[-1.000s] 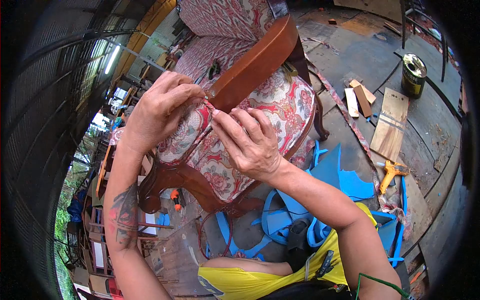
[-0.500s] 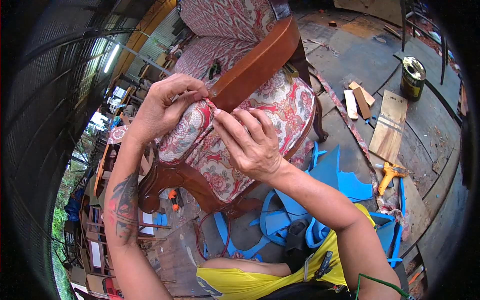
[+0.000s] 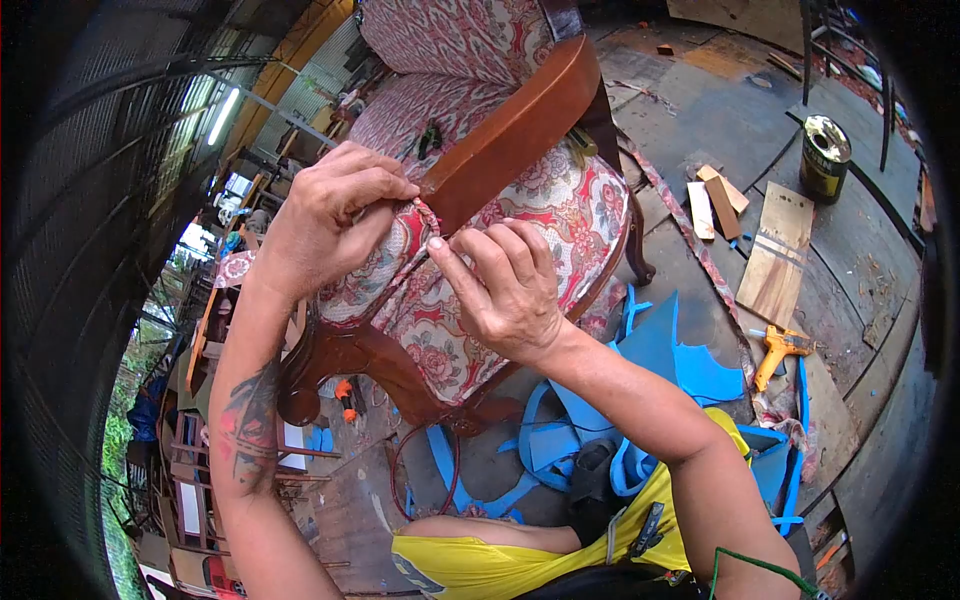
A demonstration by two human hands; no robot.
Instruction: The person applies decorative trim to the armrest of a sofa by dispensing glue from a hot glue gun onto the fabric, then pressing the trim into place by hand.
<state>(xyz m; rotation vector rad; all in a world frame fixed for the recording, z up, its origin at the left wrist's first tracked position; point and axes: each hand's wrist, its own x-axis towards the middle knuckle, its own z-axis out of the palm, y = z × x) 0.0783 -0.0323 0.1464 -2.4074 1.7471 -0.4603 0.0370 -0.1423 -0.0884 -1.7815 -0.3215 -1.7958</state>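
A patterned fabric piping point(image 3: 426, 212) runs along the front of the armchair's arm, by the end of the wooden armrest point(image 3: 520, 125). My left hand point(image 3: 335, 215) pinches its upper end between thumb and fingers. Below and to the right, my right hand point(image 3: 505, 290) has its fingers curled, with a fingertip and thumb at the piping's lower part. The chair's floral upholstery point(image 3: 435, 345) in red and cream spreads under both hands. What lies inside the right hand's grip is partly hidden.
Blue foam offcuts point(image 3: 650, 350) lie on the floor beside the chair. A yellow glue gun point(image 3: 780, 352), a wooden board point(image 3: 778, 250) and an open can point(image 3: 826, 158) are on the right. Orange-handled pliers point(image 3: 347, 398) lie below the chair. A dark clip-like object point(image 3: 429, 138) rests on the seat.
My right fingertips have slid slightly down along the piping. More of the piping shows between the hands, now bent in a curve. My left hand has barely shifted.
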